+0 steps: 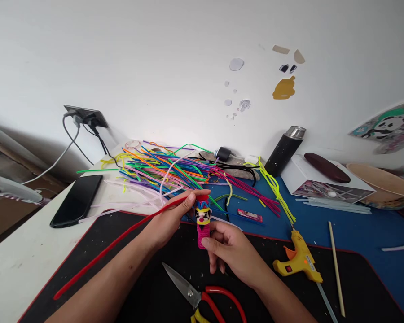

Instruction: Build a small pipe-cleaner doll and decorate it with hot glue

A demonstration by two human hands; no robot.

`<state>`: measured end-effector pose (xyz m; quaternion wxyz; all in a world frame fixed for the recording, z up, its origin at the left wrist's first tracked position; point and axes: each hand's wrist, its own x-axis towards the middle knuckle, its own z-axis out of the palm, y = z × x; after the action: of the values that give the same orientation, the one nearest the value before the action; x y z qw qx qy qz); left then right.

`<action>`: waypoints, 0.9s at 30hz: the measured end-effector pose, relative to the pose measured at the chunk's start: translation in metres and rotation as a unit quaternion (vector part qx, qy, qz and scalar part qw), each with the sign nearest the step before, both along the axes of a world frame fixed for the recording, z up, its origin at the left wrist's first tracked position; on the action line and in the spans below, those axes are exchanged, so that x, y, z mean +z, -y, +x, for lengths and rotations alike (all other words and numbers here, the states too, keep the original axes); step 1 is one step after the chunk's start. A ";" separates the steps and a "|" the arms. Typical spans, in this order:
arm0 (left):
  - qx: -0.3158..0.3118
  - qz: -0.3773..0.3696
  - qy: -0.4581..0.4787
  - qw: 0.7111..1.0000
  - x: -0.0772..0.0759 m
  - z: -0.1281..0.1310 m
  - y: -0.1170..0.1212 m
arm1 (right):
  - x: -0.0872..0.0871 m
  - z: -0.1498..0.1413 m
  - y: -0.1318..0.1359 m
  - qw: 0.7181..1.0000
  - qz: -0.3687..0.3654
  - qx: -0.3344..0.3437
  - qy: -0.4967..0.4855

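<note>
While L hand (177, 214) steadies top, doll (203, 223) w/in R fingertips (206, 242).

Your figurine (203, 228) has a magenta body, a white face with black eye marks, a pink nose, yellow bands and blue on top, and the strip (104, 249) to its left is solid red. Nearer you than the figurine, the scissors (190, 294) have red and yellow handles; to its right, your glue gun (301, 259) is yellow with an orange trigger.
</note>
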<state>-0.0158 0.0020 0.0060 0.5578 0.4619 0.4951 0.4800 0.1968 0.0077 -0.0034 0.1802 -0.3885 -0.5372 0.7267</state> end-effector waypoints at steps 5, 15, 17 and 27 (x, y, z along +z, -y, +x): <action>-0.003 -0.004 -0.009 1.000 0.002 0.000 0.001 | 0.001 0.000 0.000 1.000 0.000 0.001 0.004; -0.004 0.003 -0.006 1.000 0.001 0.000 0.000 | 0.002 -0.001 0.001 1.000 0.004 0.003 0.005; -0.008 0.005 -0.011 1.000 0.002 0.000 0.000 | 0.002 -0.001 0.000 1.000 0.002 0.002 0.005; -0.008 0.009 -0.022 1.000 0.000 -0.001 0.000 | 0.000 0.000 0.000 1.000 0.005 0.003 0.008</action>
<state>-0.0169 0.0020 0.0057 0.5465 0.4810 0.4995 0.4696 0.1969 0.0075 -0.0032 0.1756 -0.3915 -0.5430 0.7218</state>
